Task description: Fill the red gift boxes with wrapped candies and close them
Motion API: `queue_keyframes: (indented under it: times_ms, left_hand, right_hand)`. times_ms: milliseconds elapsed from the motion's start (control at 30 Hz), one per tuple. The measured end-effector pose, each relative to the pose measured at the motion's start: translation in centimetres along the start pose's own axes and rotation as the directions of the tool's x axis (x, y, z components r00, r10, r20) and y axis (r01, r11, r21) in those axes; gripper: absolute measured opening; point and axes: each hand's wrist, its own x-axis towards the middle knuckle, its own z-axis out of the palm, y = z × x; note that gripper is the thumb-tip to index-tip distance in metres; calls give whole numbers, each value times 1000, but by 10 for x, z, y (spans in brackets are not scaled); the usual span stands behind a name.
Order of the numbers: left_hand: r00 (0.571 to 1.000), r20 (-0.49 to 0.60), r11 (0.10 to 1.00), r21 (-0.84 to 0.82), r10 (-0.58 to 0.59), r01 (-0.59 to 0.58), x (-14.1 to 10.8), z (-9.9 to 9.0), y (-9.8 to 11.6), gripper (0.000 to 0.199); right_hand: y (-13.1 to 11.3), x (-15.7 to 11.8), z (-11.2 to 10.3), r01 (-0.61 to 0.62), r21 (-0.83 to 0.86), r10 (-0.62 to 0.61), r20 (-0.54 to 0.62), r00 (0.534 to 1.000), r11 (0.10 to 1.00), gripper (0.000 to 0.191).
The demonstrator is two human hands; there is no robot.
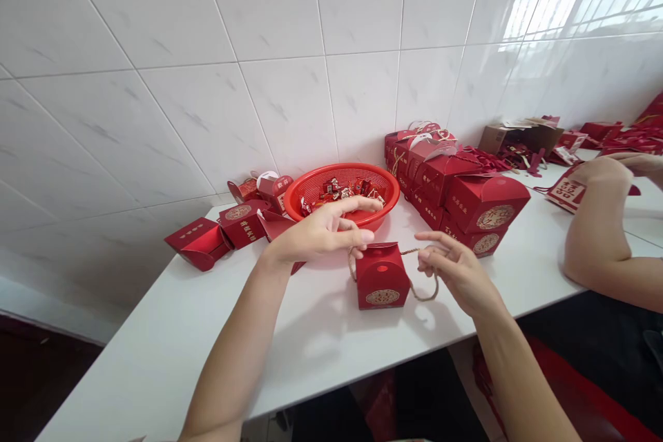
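Note:
A small red gift box [382, 280] with a gold emblem stands upright on the white table between my hands. A twisted tan cord [427, 297] loops out at its right side and also shows at its left side. My right hand [456, 269] pinches the cord between thumb and finger, just right of the box top. At the box's upper left, my left hand [331, 231] has its index finger stretched out and its lower fingers curled at the cord, which they seem to grip. The cord's run behind the box top is hidden.
Behind the box sits a red plastic basket [342, 169] of small wrapped items. Opened red boxes [199, 242] lie left; closed ones [481, 204] are stacked right. A cardboard box [521, 135] stands farther back. Another person's arm [595, 228] rests at right.

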Motion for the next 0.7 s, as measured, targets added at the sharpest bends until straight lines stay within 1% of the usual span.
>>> queue_keyframes:
  times_ms: [33, 100, 133, 200, 267, 333, 433, 500, 600, 667, 700]
  left_hand:
    - [999, -29, 994, -103, 41, -44, -1, 1, 2, 63]
    - [987, -93, 963, -223, 134, -152, -3, 7, 6, 60]
    - [979, -108, 946, -256, 174, -196, -3, 10, 7, 60]
    - [967, -91, 922, -293, 238, -254, -5, 20, 12, 64]
    - [957, -52, 923, -254, 284, -287, -9, 32, 17, 68]
    - [951, -20, 944, -112, 310, -310, -13, 43, 22, 70]
    - [939, 24, 931, 124, 342, -343, -18, 53, 29, 73]
    - [922, 15, 906, 178, 387, -383, -19, 56, 30, 73]
    - [886, -89, 888, 123, 454, -443, -16, 57, 27, 62]
    - [859, -172, 875, 34, 482, -484, -12, 56, 24, 49]
    - [845, -210, 863, -14, 491, -505, -8, 57, 21, 42]
  right_hand:
    - [-8, 1, 0, 46, 29, -44, -38, 998, 999, 46]
    - [-27, 3, 4, 141, 26, -139, -64, 988, 990, 35]
    - [-35, 3, 8, 180, -11, -180, -43, 983, 984, 30]
    - [-48, 1, 16, 242, -148, -236, 53, 970, 959, 24]
    - [-53, -3, 26, 292, -307, -257, 149, 955, 906, 22]
    - [-50, -8, 35, 331, -410, -278, 183, 943, 850, 20]
    - [-46, -13, 38, 376, -434, -364, 115, 924, 819, 21]
    - [-51, -16, 33, 401, -426, -428, 36, 903, 811, 25]
    - [-72, -21, 17, 424, -431, -505, -89, 858, 796, 27]
    - [-91, -22, 2, 444, -449, -568, -189, 801, 776, 24]
    - [-101, -22, -7, 458, -467, -607, -239, 758, 756, 24]
